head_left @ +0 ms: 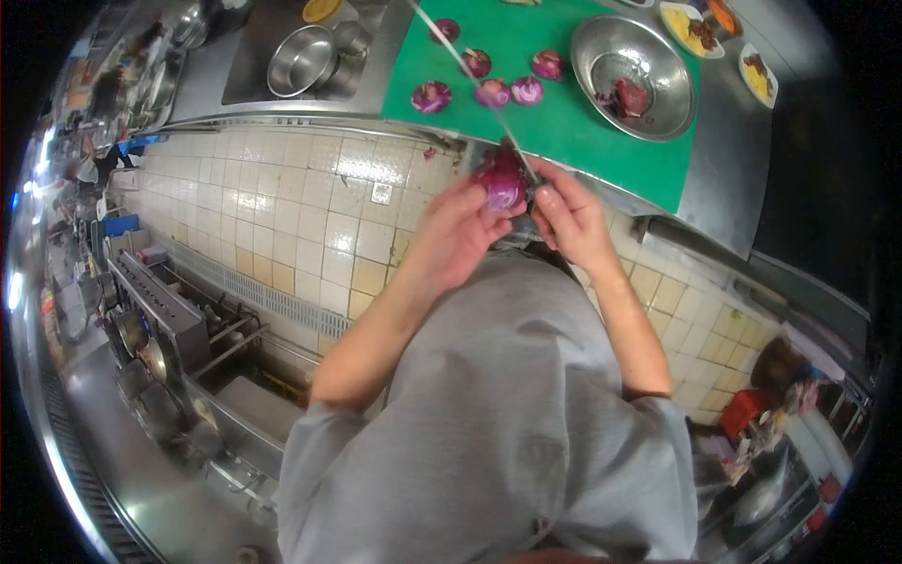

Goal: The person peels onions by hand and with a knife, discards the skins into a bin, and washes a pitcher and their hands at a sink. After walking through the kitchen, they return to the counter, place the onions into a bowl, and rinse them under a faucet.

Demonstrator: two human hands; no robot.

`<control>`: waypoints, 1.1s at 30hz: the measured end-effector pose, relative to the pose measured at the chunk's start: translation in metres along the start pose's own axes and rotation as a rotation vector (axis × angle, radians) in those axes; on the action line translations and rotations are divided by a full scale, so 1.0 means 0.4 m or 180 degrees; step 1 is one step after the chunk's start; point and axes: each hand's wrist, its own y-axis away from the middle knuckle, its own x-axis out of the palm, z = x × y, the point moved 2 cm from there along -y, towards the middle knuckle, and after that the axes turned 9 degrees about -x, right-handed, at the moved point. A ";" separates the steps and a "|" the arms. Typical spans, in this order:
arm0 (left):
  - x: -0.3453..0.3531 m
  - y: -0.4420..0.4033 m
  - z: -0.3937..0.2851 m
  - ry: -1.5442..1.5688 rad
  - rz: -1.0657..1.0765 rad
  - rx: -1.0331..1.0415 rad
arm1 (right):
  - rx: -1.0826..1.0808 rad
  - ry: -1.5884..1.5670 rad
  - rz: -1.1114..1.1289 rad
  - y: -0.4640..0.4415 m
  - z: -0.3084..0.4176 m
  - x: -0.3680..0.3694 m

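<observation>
My left hand (449, 233) is closed round a red onion (505, 188), held in front of my apron just off the board's near edge. Purple skin shows on the onion, with a paler side towards me. My right hand (575, 224) grips a knife (468, 72) close beside the onion; its handle is mostly hidden by the fingers. The long thin blade points away from me over the green cutting board (601, 167). Several red onions (431, 96) lie on that board. To their right stands a steel bowl (587, 61) with dark red onion pieces (631, 98) in it.
Steel pots (301, 62) stand left of the board. White dishes of food (691, 30) sit at the back right. Tiled floor (310, 188) lies between the counter and a stove (169, 320) at left. A red container (744, 412) is at lower right.
</observation>
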 end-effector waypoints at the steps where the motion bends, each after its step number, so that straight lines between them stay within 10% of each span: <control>1: 0.005 0.011 -0.002 0.0080 0.0167 0.0001 | -0.0009 0.0002 -0.0002 -0.002 -0.011 -0.005; 33: 0.019 -0.021 0.005 0.0317 -0.0410 0.0283 | -0.0857 0.1803 0.0392 0.002 0.023 0.029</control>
